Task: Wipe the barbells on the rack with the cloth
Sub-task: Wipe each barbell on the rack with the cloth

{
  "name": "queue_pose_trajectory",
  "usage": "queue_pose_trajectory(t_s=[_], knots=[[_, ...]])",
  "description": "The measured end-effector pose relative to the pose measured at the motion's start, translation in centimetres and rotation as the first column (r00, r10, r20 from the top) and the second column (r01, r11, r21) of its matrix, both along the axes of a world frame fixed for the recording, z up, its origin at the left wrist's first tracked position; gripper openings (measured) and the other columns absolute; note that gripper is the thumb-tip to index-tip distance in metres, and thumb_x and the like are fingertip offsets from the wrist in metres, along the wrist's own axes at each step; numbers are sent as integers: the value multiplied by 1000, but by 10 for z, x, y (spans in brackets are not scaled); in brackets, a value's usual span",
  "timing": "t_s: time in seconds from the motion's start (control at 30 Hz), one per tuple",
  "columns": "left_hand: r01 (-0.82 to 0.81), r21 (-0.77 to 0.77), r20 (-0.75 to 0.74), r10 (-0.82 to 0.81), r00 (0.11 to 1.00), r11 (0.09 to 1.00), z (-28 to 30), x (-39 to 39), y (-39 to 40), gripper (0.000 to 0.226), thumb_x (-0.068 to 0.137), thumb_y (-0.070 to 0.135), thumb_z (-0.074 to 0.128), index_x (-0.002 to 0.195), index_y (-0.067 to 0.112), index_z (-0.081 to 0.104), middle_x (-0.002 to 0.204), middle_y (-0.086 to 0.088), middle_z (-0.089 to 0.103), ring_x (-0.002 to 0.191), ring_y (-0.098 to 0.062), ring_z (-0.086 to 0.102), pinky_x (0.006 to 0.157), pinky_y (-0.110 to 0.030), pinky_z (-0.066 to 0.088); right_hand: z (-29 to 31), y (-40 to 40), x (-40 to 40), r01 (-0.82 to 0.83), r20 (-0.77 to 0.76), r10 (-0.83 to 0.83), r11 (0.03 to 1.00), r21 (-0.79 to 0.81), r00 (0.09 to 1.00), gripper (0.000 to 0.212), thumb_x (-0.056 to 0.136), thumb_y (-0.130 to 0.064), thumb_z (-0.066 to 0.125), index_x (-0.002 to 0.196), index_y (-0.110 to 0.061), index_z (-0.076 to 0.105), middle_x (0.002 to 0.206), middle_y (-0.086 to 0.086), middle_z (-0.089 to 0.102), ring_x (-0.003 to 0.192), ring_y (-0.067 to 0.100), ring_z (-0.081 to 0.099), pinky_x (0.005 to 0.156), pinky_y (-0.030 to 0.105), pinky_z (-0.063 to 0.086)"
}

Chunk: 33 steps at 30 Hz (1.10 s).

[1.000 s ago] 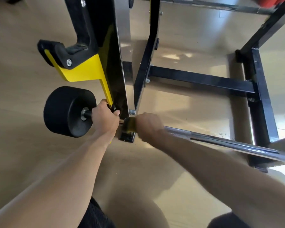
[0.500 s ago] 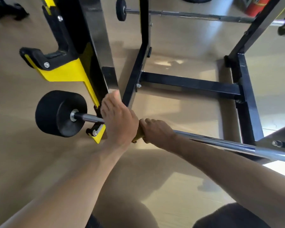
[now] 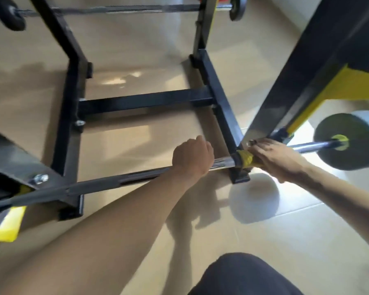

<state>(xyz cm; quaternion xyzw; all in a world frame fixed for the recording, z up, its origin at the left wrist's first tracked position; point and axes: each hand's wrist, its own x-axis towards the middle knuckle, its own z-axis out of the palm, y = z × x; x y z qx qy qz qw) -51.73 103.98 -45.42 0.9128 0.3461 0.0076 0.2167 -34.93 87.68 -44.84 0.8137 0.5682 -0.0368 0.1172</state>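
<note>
- Fingers of the left hand (image 3: pixel 192 156) are curled over the near barbell (image 3: pixel 124 180), so a grip on the chrome shaft is shown; the fingertips themselves are hidden behind the knuckles.
- Fingers of the right hand (image 3: pixel 274 155) lie fairly straight and close together, pressed onto the yellow cloth (image 3: pixel 245 159), which is wrapped round the same shaft just beside the rack upright (image 3: pixel 303 81).
- Only 1 view, the head view, is given, and it is blurred, so the fine contact of cloth and steel cannot be told.
- The shaft's long axis is seen to run from lower left to right, rising slightly, and to end at the grey weight plate (image 3: pixel 347 140) past the right hand.
- The cloth is found between the 2 hands, touching the right one and near the left one.
- The unwiped stretch towards the plate is judged to lie right of the right hand, so that hand is the nearer for a stroke outward along the axis.
- A 2nd barbell (image 3: pixel 107 10) rests across the far side of the rack, well apart from both hands.
</note>
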Motion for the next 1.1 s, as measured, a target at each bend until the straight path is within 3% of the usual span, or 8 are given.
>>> queue_pose_trajectory(t_s=[0.23, 0.37, 0.5, 0.63, 0.73, 0.9, 1.03, 1.1], knots=[[-57, 45, -104, 61, 993, 997, -26, 22, -11, 36, 98, 26, 36, 96, 11, 69, 103, -14, 70, 93, -35, 63, 75, -36, 42, -23, 70, -59, 79, -93, -84, 995, -55, 992, 19, 76, -38, 61, 93, -28, 64, 82, -3, 69, 77, 28, 68, 58, 31, 44], [-79, 70, -91, 86, 992, 994, -29, 21, -11, 44, 101, 29, 29, 95, 10, 69, 101, -14, 70, 94, -35, 64, 73, -36, 38, -33, 63, -65, 85, -215, -43, 978, 192, 976, 34, 66, -51, 65, 87, -24, 61, 80, -5, 68, 75, 26, 66, 62, 31, 45], [-50, 98, -67, 57, 996, 994, -29, 21, -11, 45, 100, 34, 30, 91, 10, 66, 97, -14, 70, 88, -34, 63, 74, -37, 43, -39, 28, -42, -120, -147, 170, 947, 298, 974, 24, 87, -30, 48, 98, -14, 62, 85, 3, 64, 76, 25, 61, 68, 36, 48], [-55, 62, -91, 61, 994, 997, -29, 20, -10, 38, 98, 31, 35, 90, 9, 64, 101, -16, 68, 93, -37, 63, 79, -38, 43, -30, -24, 7, -47, 52, 38, 983, 178, 998, 36, 86, -15, 65, 121, -10, 56, 105, 11, 63, 93, 29, 60, 82, 41, 49], [-73, 62, -68, 77, 995, 995, -30, 23, -13, 28, 95, 31, 39, 77, 15, 53, 97, -14, 68, 89, -36, 63, 72, -35, 36, -34, -27, 7, 98, 136, -126, 976, 195, 983, 25, 83, -4, 54, 107, -4, 57, 94, 16, 60, 83, 33, 55, 78, 42, 47], [-86, 72, -95, 92, 991, 994, -31, 24, -14, 30, 94, 30, 38, 85, 13, 62, 98, -13, 69, 90, -35, 63, 71, -34, 34, -53, 37, -68, 112, -60, -97, 921, 373, 994, 15, 79, -12, 44, 82, -16, 58, 71, 4, 53, 69, 30, 53, 69, 37, 38], [-73, 56, -90, 78, 993, 996, -28, 21, -11, 29, 97, 30, 35, 80, 16, 54, 98, -14, 69, 80, -32, 55, 71, -35, 34, -48, 18, -57, -19, -67, 45, 937, 348, 997, 26, 90, -15, 40, 107, -13, 60, 93, 2, 59, 88, 24, 55, 91, 39, 40], [-70, 35, -87, 73, 994, 997, -26, 20, -10, 28, 97, 29, 36, 77, 14, 49, 98, -15, 68, 79, -31, 52, 74, -36, 35, -39, -10, -21, 55, 14, -60, 970, 238, 998, 32, 88, -13, 46, 117, -18, 57, 103, 2, 60, 101, 23, 58, 101, 42, 30]])
